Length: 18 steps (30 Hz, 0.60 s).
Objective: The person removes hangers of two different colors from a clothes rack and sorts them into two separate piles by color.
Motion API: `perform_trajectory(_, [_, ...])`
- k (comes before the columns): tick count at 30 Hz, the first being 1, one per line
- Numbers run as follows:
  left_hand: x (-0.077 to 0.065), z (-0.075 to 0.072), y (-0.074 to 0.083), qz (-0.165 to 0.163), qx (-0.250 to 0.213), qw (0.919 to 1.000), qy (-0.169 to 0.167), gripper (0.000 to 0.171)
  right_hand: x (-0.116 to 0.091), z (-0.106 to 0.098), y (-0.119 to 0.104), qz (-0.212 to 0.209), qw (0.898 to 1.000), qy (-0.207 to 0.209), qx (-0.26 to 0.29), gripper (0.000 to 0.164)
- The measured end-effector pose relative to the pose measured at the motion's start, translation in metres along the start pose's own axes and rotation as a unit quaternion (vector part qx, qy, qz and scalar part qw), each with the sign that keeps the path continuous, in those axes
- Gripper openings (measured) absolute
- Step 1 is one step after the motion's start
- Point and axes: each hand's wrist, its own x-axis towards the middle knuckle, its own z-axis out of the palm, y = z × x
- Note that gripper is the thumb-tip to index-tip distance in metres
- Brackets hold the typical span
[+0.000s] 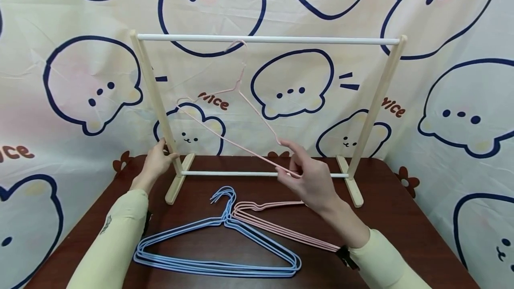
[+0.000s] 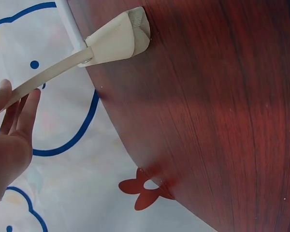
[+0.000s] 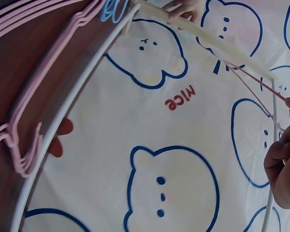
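Observation:
A wooden clothes rack [image 1: 373,101] with white rails stands on the table. My left hand [image 1: 154,164] holds its left upright low down, thumb and fingers on either side of the wood [image 2: 53,72]. In my right hand [image 1: 315,182] is a pink clothes hanger [image 1: 257,110], pinched at its right end and tilted. The hanger's hook is at the white top rail [image 1: 301,40]; whether it sits over the rail I cannot tell. Nearer me lie a stack of blue hangers [image 1: 217,266] and, partly behind my right arm, several pink hangers [image 1: 281,229].
The dark brown wooden table [image 1: 401,217] carries the rack and both hanger stacks. A white lower rail [image 1: 229,173] joins the rack's feet. Right behind the table hangs a pale cloth [image 1: 289,70] printed with blue-outlined cartoon bears.

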Motion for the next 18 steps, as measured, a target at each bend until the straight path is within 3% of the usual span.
perform_trajectory(9, [0.001, 0.003, -0.001, -0.003, 0.001, 0.9999, 0.011, 0.050, -0.036, -0.025, 0.019, 0.058, 0.996, -0.017, 0.059, 0.063])
perform_trajectory(15, [0.002, 0.005, 0.002, -0.010, 0.011, 0.9997, 0.017, 0.052, -0.061, -0.044, 0.029, 0.132, 0.990, -0.022, 0.045, 0.064])
perform_trajectory(18, [0.001, 0.005, 0.003, -0.010, 0.014, 0.9997, 0.020, 0.052, -0.073, -0.054, 0.033, 0.147, 0.988, -0.026, 0.032, 0.064])
